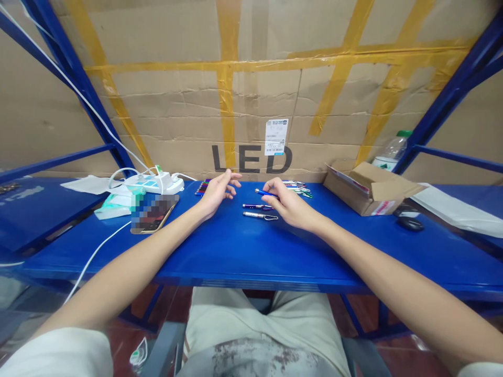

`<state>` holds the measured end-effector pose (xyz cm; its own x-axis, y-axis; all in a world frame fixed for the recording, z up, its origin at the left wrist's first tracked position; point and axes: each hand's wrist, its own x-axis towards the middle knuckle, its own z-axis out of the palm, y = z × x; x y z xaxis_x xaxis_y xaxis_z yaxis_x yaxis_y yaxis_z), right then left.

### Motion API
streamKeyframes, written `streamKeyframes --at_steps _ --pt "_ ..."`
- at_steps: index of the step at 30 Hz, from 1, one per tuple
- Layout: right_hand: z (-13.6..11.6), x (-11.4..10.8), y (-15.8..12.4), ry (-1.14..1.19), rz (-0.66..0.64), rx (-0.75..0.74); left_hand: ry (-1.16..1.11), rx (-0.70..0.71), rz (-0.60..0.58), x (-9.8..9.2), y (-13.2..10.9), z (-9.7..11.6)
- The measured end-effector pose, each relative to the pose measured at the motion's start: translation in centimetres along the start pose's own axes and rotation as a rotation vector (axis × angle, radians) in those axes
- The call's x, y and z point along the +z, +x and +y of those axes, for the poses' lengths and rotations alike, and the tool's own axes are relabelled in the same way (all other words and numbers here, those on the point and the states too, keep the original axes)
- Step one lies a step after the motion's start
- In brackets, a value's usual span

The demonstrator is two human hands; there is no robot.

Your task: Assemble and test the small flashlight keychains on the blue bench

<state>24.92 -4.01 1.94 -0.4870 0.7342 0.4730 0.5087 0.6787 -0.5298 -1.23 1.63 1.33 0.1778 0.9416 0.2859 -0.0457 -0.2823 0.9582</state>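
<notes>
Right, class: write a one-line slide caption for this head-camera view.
Two bare hands, left hand empty, right hand holding a blue pen-shaped torch, over two more small metal torches on a blue metal workbench.

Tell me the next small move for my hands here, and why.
Probably bring the left hand across to the blue pen pinched at the right hand: the left is empty and open, and two more pens lie loose on the blue table between them.

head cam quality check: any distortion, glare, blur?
Head view: strong wide-angle bending of the blue shelf frame at the edges; soft glare on the blue table; phone screen pixelated; both hands, left hand and right hand, and pens reasonably sharp.
</notes>
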Motion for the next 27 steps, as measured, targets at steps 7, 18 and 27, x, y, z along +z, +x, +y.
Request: streamKeyframes --at_steps 7,18,27 --pt "-0.5 -0.1 -0.1 -0.143 -0.111 -0.060 -0.268 -0.113 -0.075 -0.4 -0.3 1.3" --pt "-0.1 -0.3 -0.1 -0.201 -0.139 -0.103 -0.371 -0.146 -0.266 -0.4 -1.0 2.2" --pt "-0.1 -0.4 0.0 -0.183 -0.128 -0.092 -0.384 -0.158 -0.270 -0.3 -1.0 2.1"
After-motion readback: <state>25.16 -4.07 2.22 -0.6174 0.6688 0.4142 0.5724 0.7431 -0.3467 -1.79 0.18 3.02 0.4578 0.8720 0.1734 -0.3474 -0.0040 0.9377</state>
